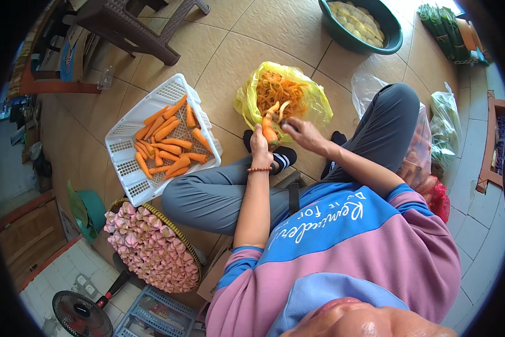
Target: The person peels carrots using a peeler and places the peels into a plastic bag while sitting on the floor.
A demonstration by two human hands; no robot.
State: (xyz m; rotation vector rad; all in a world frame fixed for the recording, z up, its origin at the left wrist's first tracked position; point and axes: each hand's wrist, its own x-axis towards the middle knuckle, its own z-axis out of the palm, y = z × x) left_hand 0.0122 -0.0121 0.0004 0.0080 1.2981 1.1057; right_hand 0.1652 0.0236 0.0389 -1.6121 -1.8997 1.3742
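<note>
In my left hand (261, 145) is a carrot (270, 131), its thick end towards me and its tip over a yellow plastic bag (317, 101). The bag stands open on the floor, full of orange peelings (273, 86). My right hand (305, 134) is closed around a small dark tool, perhaps a peeler, just right of the carrot; a pale strip of peel hangs near it. Its blade is too small to make out. To the left, peeled carrots (168, 145) lie in a white plastic crate (126, 122).
A green basin (357, 48) of pale vegetables in water stands at the top right. A brown plastic stool (159, 40) is at the upper left. Pink blossom-like items fill a woven basket (195, 257) by my left knee. Plastic bags (444, 122) and a red net sack (435, 196) lie on the right.
</note>
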